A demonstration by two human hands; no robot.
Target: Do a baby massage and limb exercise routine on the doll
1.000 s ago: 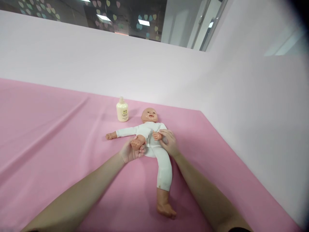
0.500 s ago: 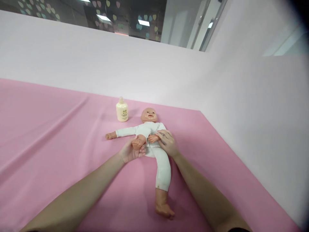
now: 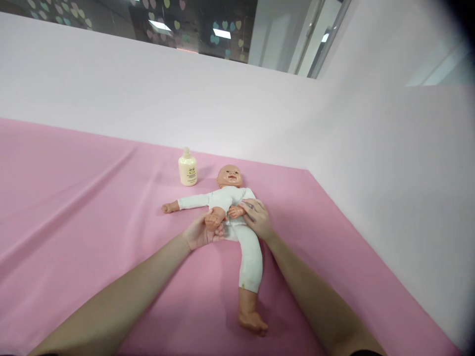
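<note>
A baby doll (image 3: 250, 252) with a white cloth body lies on its back, head away from me. My left hand (image 3: 199, 232) is closed around the lower part of one leg, which is bent up so that its foot (image 3: 214, 220) rests over the belly. My right hand (image 3: 259, 217) grips the doll's arm near the wrist, holding that small hand (image 3: 236, 211) across the belly beside the raised foot. The doll's other arm (image 3: 195, 201) stretches out to the left. Its other leg points straight toward me.
A cream-coloured bottle (image 3: 188, 170) with a label stands left of the doll's head. Pink sheeting (image 3: 92, 207) with soft folds covers the surface. White walls (image 3: 222, 109) rise behind and on the right, with a window (image 3: 200, 29) above the back one.
The raised foot has shifted very slightly to the right. Both hands keep their hold, and everything else looks almost the same.
</note>
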